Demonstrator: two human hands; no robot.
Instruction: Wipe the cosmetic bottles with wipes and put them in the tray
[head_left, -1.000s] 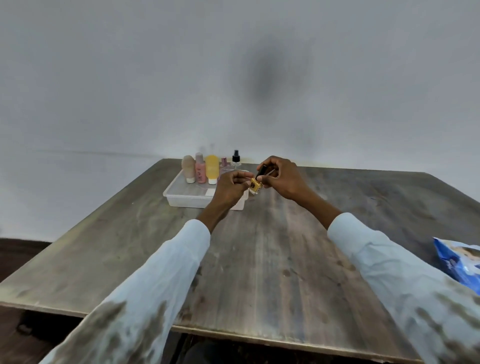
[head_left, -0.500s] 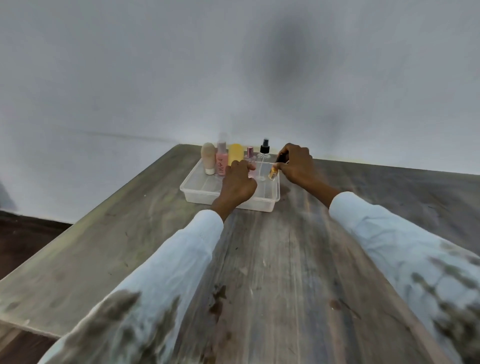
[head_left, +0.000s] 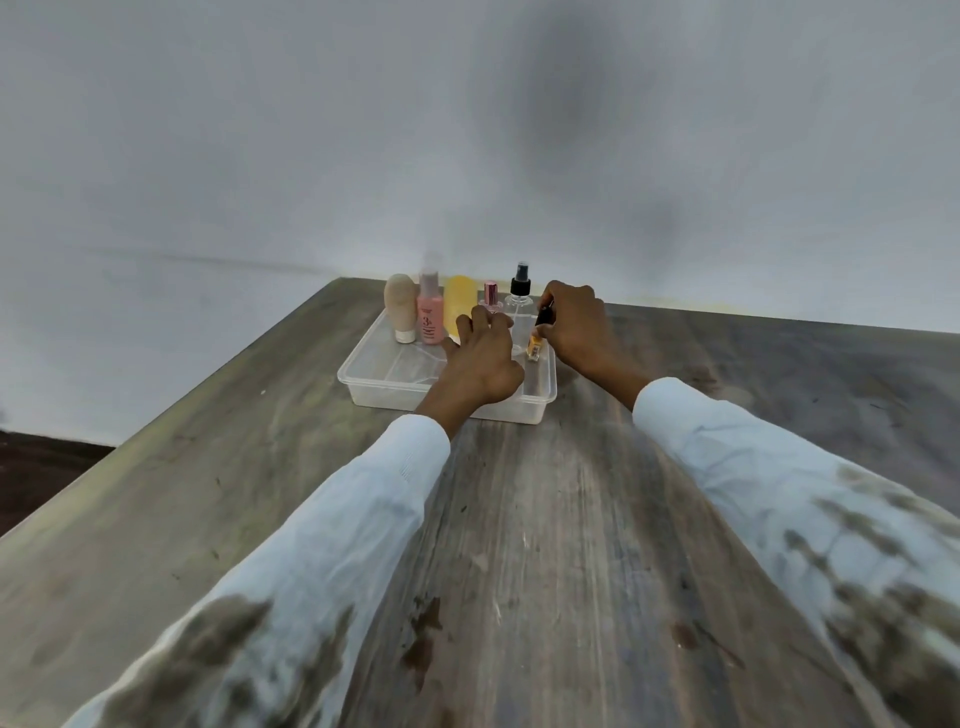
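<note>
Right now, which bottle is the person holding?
The tiny yellow bottle with the black cap. The right hand pinches its cap at the tray's right end; the other bottles stand untouched along the back.

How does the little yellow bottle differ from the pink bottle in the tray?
The yellow bottle is much shorter than the pink bottle. Its cap is black; the pink bottle's is pale. The right hand grips the yellow bottle, while the pink bottle stands untouched. Both are upright in the tray.

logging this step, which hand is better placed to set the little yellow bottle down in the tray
Right. The right hand already pinches the yellow bottle by its dark cap, inside the tray at its right end. The left hand holds nothing, fingers spread over the tray.
</note>
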